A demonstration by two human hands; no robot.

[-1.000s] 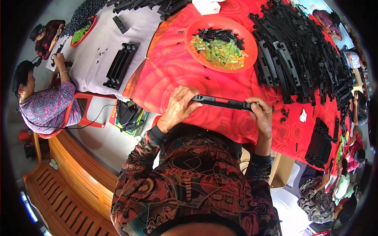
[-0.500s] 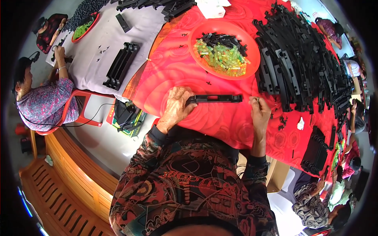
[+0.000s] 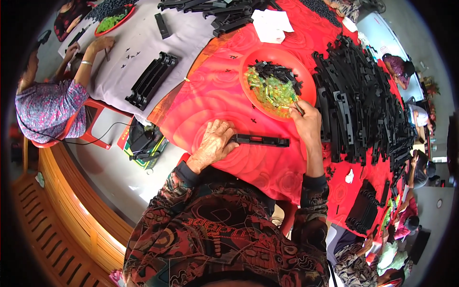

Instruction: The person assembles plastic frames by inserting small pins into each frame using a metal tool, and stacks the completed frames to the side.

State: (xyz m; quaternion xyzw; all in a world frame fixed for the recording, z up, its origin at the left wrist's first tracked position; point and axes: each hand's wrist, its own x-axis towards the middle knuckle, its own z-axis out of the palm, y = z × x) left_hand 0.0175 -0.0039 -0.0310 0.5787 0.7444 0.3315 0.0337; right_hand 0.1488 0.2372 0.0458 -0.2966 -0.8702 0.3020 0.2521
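Note:
A long black plastic strip (image 3: 262, 140) lies flat on the red patterned tablecloth (image 3: 210, 95). My left hand (image 3: 215, 142) rests on its left end and holds it down. My right hand (image 3: 306, 120) has reached up to the rim of the red plate (image 3: 308, 81), fingers pinched over the small green pieces (image 3: 270, 91) heaped there beside small black pieces (image 3: 277, 71). Whether anything sits between those fingertips is too small to tell.
A big pile of black plastic strips (image 3: 368, 110) fills the table's right side. More black strips (image 3: 150, 79) lie on a grey cloth at left, where another person (image 3: 48, 103) works. White paper (image 3: 272, 24) lies at the top. A bag (image 3: 143, 143) sits on the floor.
My right hand has let go of the strip's right end and moved up to the red plate. The strip now lies on the cloth under my left hand alone.

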